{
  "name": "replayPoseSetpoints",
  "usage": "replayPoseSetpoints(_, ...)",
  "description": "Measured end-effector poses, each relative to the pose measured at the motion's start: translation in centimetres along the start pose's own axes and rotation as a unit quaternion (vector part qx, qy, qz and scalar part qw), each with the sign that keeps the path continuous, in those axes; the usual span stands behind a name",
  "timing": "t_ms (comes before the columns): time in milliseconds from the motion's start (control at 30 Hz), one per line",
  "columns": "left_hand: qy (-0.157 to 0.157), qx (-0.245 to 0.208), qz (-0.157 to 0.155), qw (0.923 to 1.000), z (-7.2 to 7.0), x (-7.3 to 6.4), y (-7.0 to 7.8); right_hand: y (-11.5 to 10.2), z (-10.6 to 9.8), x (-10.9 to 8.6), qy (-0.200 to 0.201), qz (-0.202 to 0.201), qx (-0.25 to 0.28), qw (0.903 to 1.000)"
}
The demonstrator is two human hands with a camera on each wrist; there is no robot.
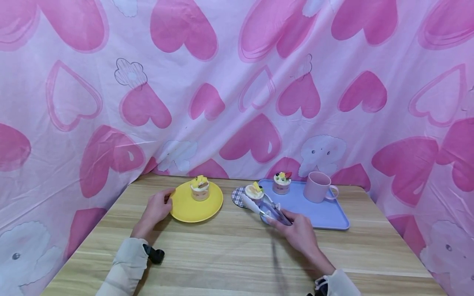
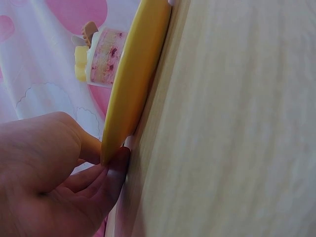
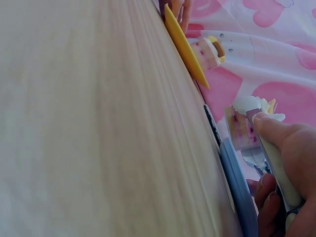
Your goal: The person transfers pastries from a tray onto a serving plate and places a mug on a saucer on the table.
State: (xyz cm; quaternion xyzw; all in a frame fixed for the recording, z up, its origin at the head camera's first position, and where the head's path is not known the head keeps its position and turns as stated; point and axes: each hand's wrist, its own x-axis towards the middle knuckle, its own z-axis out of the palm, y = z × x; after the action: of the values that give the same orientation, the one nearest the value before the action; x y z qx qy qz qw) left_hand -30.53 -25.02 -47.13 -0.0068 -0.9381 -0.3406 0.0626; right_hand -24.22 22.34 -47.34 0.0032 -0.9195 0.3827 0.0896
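At the left, my left hand (image 1: pixel 156 210) pinches the rim of a round yellow plate (image 1: pixel 184 210), thumb on top and fingers beneath, as the left wrist view shows. A dessert cup (image 1: pixel 200 191) with yellow topping stands on this plate. My right hand (image 1: pixel 300 234) grips a pair of metal tongs (image 1: pixel 275 213) with pale tips. Between those tips is a second dessert cup (image 1: pixel 254 192), topped with cream and yellow pieces. It appears raised above the table in the right wrist view, near the blue tray's (image 1: pixel 322 216) left edge.
A third dessert cup (image 1: pixel 282 186), with a strawberry piece on top, and a pink mug (image 1: pixel 317 188) stand on the blue tray. Left of the tray lies a plaid coaster (image 1: pixel 238 196), partly hidden. Pink heart-print cloth (image 1: pixel 177 94) hangs behind the wooden table (image 1: pixel 207 259).
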Motion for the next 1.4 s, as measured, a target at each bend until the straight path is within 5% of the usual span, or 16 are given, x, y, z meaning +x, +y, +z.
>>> replayPoseSetpoints(767, -0.006, -0.007, -0.010, 0.9999, 0.0, 0.1, 0.0, -1.5, 1.8, -0.5, 0.012, -0.042, 0.003, 0.9991)
replayPoseSetpoints(1133, -0.001, -0.003, -0.002, 1.0000, 0.0, 0.0, 0.1, -2.4, 2.6, -0.7, 0.000, 0.000, 0.024, 0.9997)
replayPoseSetpoints(1400, 0.003, 0.000, -0.001, 1.0000, 0.0, -0.1, 0.2, -2.9, 3.0, -0.7, 0.004, -0.036, 0.025, 0.9990)
